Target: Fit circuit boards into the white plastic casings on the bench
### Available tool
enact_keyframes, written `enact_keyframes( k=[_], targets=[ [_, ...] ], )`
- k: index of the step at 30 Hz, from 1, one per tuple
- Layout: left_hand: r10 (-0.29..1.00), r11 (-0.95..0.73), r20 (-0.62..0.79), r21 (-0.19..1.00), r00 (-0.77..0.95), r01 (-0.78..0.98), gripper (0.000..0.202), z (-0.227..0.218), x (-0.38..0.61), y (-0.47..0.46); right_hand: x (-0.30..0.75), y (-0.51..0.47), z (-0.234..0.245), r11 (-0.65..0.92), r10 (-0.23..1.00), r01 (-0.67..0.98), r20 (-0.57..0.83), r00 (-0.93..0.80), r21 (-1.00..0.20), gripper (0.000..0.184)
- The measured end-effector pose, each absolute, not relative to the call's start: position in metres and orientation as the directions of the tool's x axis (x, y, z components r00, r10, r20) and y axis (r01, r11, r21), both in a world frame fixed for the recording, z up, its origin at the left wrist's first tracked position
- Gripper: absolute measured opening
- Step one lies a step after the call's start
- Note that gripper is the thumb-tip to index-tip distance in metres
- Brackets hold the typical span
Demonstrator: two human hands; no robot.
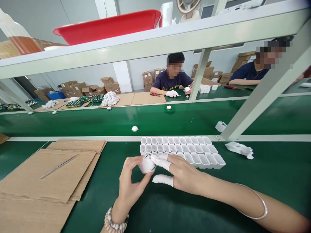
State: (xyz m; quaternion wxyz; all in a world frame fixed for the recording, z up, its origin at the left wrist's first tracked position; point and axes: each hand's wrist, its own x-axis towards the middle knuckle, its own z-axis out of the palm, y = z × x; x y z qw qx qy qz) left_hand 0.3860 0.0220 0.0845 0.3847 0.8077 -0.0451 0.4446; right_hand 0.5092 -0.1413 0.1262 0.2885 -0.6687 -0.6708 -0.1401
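Note:
My left hand [130, 184] grips a small white plastic housing [146, 165] between thumb and fingers, just above the green mat. My right hand [178, 173], with white finger cots on thumb and fingertips, pinches the top of the same housing. A block of several white housings [194, 150] in rows stands right behind my hands, touching my right fingers. A bead bracelet is on my left wrist, a thin metal bangle on my right.
Cardboard sheets [48, 181] lie to the left with metal tweezers [58, 166] on them. A crumpled white glove [239, 149] lies to the right. Loose white parts [134, 128] ride the green belt beyond. A slanted frame post [255, 100] crosses right. Two people work opposite.

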Motion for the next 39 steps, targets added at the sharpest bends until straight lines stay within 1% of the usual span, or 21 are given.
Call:
enact_keyframes(
  k=[6,9,12,14,17,19,21,22,23,24,25,26,27,29,31,34,37,39],
  targets=[
    [0.271,-0.698,0.761,0.577,0.589,-0.425,0.052,0.085,0.387,0.020,0.509,-0.140,0.125,0.086,0.844,0.977,0.536,0.033,-0.195,0.045],
    [0.254,-0.707,0.773,0.559,0.581,-0.434,0.051,0.086,0.387,0.019,0.509,-0.140,0.126,0.099,0.847,0.980,0.531,0.009,-0.174,0.043],
    [0.246,-0.698,0.768,0.563,0.591,-0.441,0.051,0.084,0.388,0.019,0.509,-0.140,0.124,0.081,0.855,0.984,0.518,0.014,-0.161,0.041],
    [0.248,-0.681,0.757,0.580,0.605,-0.447,0.052,0.080,0.389,0.018,0.507,-0.139,0.121,0.060,0.846,0.978,0.531,0.057,-0.202,0.036],
    [0.249,-0.672,0.732,0.602,0.634,-0.431,0.055,0.075,0.392,0.014,0.501,-0.138,0.118,0.017,0.814,0.939,0.551,0.186,-0.342,0.030],
    [0.243,-0.673,0.715,0.611,0.655,-0.418,0.057,0.075,0.394,0.014,0.500,-0.138,0.121,-0.014,0.813,0.905,0.522,0.259,-0.426,0.033],
    [0.242,-0.692,0.691,0.615,0.682,-0.378,0.057,0.078,0.396,0.019,0.508,-0.137,0.132,-0.071,0.823,0.888,0.476,0.310,-0.455,0.041],
    [0.250,-0.717,0.670,0.613,0.699,-0.332,0.054,0.079,0.397,0.024,0.516,-0.135,0.138,-0.135,0.824,0.885,0.446,0.350,-0.446,0.044],
    [0.266,-0.747,0.643,0.608,0.718,-0.267,0.050,0.080,0.398,0.030,0.528,-0.132,0.145,-0.230,0.823,0.879,0.398,0.404,-0.417,0.046],
    [0.288,-0.778,0.609,0.599,0.739,-0.189,0.044,0.079,0.400,0.037,0.543,-0.128,0.151,-0.345,0.810,0.861,0.346,0.475,-0.374,0.047],
    [0.313,-0.805,0.574,0.584,0.757,-0.110,0.037,0.078,0.402,0.044,0.561,-0.124,0.156,-0.474,0.788,0.826,0.272,0.552,-0.304,0.046],
    [0.333,-0.823,0.541,0.566,0.773,-0.042,0.033,0.075,0.404,0.050,0.580,-0.118,0.158,-0.579,0.766,0.784,0.181,0.617,-0.225,0.040],
    [0.344,-0.835,0.507,0.550,0.790,0.011,0.031,0.070,0.406,0.056,0.600,-0.113,0.158,-0.620,0.746,0.759,0.149,0.649,-0.199,0.034],
    [0.339,-0.854,0.444,0.515,0.829,0.072,0.032,0.061,0.410,0.063,0.636,-0.104,0.150,-0.665,0.722,0.728,0.104,0.684,-0.165,0.031],
    [0.319,-0.867,0.397,0.489,0.860,0.096,0.032,0.052,0.414,0.066,0.663,-0.098,0.138,-0.700,0.703,0.701,0.041,0.710,-0.134,0.026],
    [0.305,-0.868,0.384,0.489,0.871,0.088,0.029,0.047,0.418,0.066,0.684,-0.090,0.124,-0.733,0.679,0.675,-0.040,0.733,-0.081,0.027],
    [0.310,-0.850,0.404,0.523,0.860,0.061,0.019,0.046,0.422,0.065,0.690,-0.075,0.119,-0.713,0.701,0.699,-0.028,0.713,-0.051,0.035],
    [0.312,-0.834,0.417,0.550,0.854,0.036,0.012,0.046,0.424,0.065,0.691,-0.059,0.118,-0.656,0.754,0.750,-0.027,0.656,-0.079,0.039]
  ],
)
